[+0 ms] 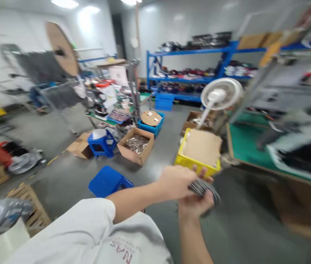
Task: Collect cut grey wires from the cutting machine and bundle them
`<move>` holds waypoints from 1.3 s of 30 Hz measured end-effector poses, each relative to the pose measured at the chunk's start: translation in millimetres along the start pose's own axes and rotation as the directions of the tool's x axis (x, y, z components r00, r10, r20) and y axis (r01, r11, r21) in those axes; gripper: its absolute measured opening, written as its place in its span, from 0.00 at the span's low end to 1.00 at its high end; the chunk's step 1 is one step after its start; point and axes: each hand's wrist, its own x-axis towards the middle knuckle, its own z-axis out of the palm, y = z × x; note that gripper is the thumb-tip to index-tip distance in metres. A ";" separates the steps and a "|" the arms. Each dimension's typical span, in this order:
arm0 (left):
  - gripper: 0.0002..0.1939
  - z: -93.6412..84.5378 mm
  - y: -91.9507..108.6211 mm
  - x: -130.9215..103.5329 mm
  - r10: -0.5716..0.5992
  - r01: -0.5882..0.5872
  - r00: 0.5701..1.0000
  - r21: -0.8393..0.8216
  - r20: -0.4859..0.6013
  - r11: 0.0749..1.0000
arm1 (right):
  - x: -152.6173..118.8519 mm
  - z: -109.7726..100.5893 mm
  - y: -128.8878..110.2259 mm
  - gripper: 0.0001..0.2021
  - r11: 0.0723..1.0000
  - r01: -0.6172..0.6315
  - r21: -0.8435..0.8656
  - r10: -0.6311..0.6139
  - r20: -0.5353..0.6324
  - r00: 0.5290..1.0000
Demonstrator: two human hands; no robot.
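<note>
Between my two hands is a dark grey bundle of thin strips or cables (203,187), with light lines along it; motion blur hides its exact kind. My left hand (176,180) reaches across from the left and is closed at the bundle's near-left end. Coming up from below, my right hand (195,204) is wrapped under and around the same bundle, thumb on the near side and fingertips showing behind. The far right end of the bundle curves out past the right thumb. Just beyond the hands stands a yellow crate (196,165) with a cardboard sheet (202,146) on top.
A blue stool (107,181) is low ahead, another blue stool (100,145) beyond it. An open carton (136,154) holds shiny pieces. A white fan (218,94) rises behind the crate. At right is a green-topped bench (250,143); blue shelving (188,79) lines the back.
</note>
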 end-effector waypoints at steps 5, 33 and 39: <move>0.11 0.5 -12.1 -28.1 -0.216 0.203 0.972 -0.125 -0.097 0.971 | 13.4 38.5 -6.2 0.09 0.836 0.046 0.546 0.135 -0.287 0.948; 0.20 140.0 -58.9 -81.9 0.155 0.707 0.573 -0.581 0.805 0.402 | -89.5 -19.9 132.6 0.11 0.845 -0.345 0.408 0.402 -0.059 0.914; 0.15 125.7 -26.6 -50.9 0.096 0.448 0.749 -0.608 0.656 0.656 | -73.3 -37.7 109.7 0.11 0.841 -0.232 0.488 0.340 -0.144 0.929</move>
